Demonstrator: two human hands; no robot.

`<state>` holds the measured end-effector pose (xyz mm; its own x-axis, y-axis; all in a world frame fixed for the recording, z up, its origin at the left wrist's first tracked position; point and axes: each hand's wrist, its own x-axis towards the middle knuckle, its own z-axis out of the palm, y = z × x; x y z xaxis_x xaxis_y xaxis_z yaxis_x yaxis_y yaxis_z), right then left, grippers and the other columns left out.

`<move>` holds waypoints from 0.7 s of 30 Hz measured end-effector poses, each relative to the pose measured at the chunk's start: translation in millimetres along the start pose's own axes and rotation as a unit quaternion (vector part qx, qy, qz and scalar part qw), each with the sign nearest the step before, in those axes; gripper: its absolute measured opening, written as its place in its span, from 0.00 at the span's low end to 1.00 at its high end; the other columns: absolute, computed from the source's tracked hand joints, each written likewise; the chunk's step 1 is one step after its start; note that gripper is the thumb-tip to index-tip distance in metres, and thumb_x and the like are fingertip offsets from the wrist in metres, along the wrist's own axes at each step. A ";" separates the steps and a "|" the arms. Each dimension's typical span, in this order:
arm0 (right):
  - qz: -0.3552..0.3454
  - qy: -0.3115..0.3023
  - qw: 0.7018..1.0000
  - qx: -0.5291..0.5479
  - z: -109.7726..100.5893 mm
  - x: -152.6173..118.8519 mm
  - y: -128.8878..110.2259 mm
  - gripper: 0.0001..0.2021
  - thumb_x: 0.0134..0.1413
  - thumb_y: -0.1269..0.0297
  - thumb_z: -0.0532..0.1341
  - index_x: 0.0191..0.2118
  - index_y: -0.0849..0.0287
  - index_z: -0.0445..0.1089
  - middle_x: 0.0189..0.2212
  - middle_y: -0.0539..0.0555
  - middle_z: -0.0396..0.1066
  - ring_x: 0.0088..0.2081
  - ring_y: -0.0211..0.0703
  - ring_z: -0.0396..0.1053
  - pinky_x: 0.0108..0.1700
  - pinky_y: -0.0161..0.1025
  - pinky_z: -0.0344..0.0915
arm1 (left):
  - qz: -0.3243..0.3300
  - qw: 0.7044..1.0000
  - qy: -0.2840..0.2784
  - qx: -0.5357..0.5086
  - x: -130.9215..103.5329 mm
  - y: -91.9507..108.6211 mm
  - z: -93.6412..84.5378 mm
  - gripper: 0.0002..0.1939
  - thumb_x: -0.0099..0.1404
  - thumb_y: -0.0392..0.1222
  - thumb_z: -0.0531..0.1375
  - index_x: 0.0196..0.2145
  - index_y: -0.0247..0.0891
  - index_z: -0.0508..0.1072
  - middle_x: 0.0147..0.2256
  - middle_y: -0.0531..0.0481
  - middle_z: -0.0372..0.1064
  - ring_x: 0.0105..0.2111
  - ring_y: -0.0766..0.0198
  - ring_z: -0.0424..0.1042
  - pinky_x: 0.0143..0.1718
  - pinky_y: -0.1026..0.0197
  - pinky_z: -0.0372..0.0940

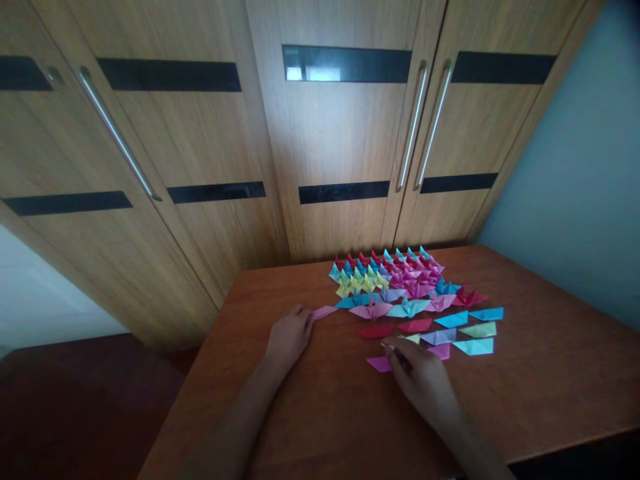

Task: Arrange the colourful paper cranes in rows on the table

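Observation:
My left hand (291, 335) rests on the table with its fingers closed on the end of a folded pink paper piece (324, 313). To the right, my right hand (417, 375) is over the rows of flat folded pieces, fingertips pinched near a yellow piece (413, 339); whatever is between them is too small to make out. A magenta piece (379, 364) lies beside its fingers, and another magenta piece (440, 351) is partly behind the hand. Red pieces (415, 326) lie just beyond it.
Several rows of colourful folded paper cranes (371, 309) stand towards the back of the brown table (310, 413). Blue, green and purple folded strips (440, 337) lie at the right. A wooden wardrobe (340, 133) with metal handles rises behind the table, and a pale wall is at the right.

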<state>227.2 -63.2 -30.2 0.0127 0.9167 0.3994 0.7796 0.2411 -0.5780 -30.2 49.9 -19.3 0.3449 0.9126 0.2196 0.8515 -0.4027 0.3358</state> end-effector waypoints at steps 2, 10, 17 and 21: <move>-0.012 -0.031 0.999 0.024 8.7 1.4 -16.6 0.14 0.60 0.63 0.49 0.41 0.55 0.71 0.37 0.54 0.75 0.37 0.44 0.72 0.38 0.38 0.68 | -0.007 1.000 -0.007 -0.006 -2.2 -1.8 -4.3 0.12 0.65 0.42 0.51 0.38 0.43 0.75 0.39 0.44 0.70 0.39 0.55 0.69 0.40 0.59 0.60; 0.002 -0.028 0.989 0.149 28.1 12.6 -50.4 0.11 0.58 0.63 0.53 0.40 0.56 0.72 0.36 0.53 0.74 0.37 0.44 0.71 0.41 0.39 0.67 | -0.032 0.983 0.050 -0.176 -5.3 -4.2 -23.2 0.08 0.60 0.39 0.54 0.31 0.42 0.74 0.32 0.48 0.72 0.32 0.58 0.70 0.36 0.61 0.59; 0.111 -0.042 0.940 0.319 39.3 44.8 -50.4 0.17 0.54 0.49 0.57 0.40 0.58 0.69 0.29 0.51 0.72 0.28 0.39 0.68 0.29 0.34 0.65 | -0.027 0.909 -0.017 -0.415 -9.1 21.5 -22.2 0.11 0.62 0.45 0.54 0.30 0.37 0.72 0.26 0.51 0.69 0.29 0.63 0.68 0.32 0.64 0.61; 0.113 -0.044 0.929 0.349 50.1 53.1 -44.3 0.18 0.53 0.47 0.56 0.31 0.59 0.67 0.23 0.48 0.67 0.23 0.36 0.63 0.24 0.32 0.59 | -0.021 0.884 -0.067 -0.462 -13.2 31.6 -15.6 0.11 0.61 0.45 0.56 0.28 0.36 0.72 0.26 0.52 0.68 0.28 0.64 0.67 0.30 0.65 0.60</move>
<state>162.0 -9.2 -19.0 0.0515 0.9843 0.1687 0.1662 0.1582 -0.9733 -14.0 24.1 2.7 0.4164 0.9037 0.0996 0.1994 -0.1976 0.9598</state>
